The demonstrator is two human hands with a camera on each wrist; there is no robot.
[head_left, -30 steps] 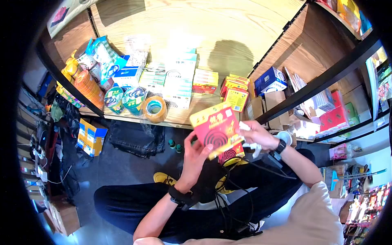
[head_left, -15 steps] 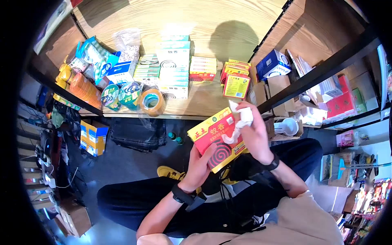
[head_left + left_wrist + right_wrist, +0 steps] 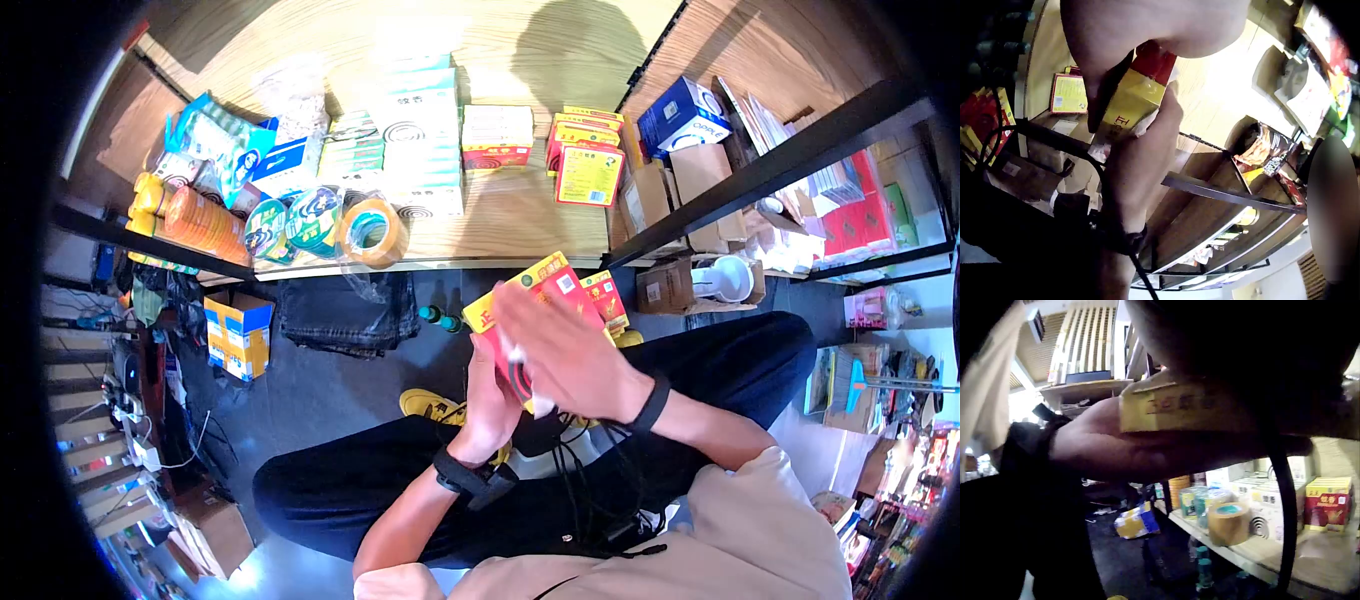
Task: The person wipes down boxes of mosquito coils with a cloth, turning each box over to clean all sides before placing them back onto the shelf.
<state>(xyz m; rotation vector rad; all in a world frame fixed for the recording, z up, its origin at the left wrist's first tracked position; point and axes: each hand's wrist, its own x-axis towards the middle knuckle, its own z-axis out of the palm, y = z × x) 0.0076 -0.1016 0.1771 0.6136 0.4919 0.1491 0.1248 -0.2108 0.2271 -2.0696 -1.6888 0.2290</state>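
left hand [image 3: 490, 408] grasping a red-and-yellow box [image 3: 562, 284] between dark-trousered legs [image 3: 340, 495] and a wooden shelf [image 3: 510, 238], right hand [image 3: 582, 362] flat across the box's front, fingers straight, white wad [image 3: 543, 406], probably tissue, partly hidden beneath

two hands [image 3: 578, 352], one held red-and-yellow box [image 3: 567, 286]
two dark wristbands [image 3: 653, 403], one piece of white tissue [image 3: 543, 406], one roll of tape [image 3: 396, 240], two round green packs [image 3: 314, 222], two teal-capped bottles [image 3: 449, 324], one yellow-and-blue carton [image 3: 240, 345], one white pail [image 3: 728, 282]; the stacked boxes [image 3: 590, 175] on the shelf [image 3: 525, 235] overlap too much to count.
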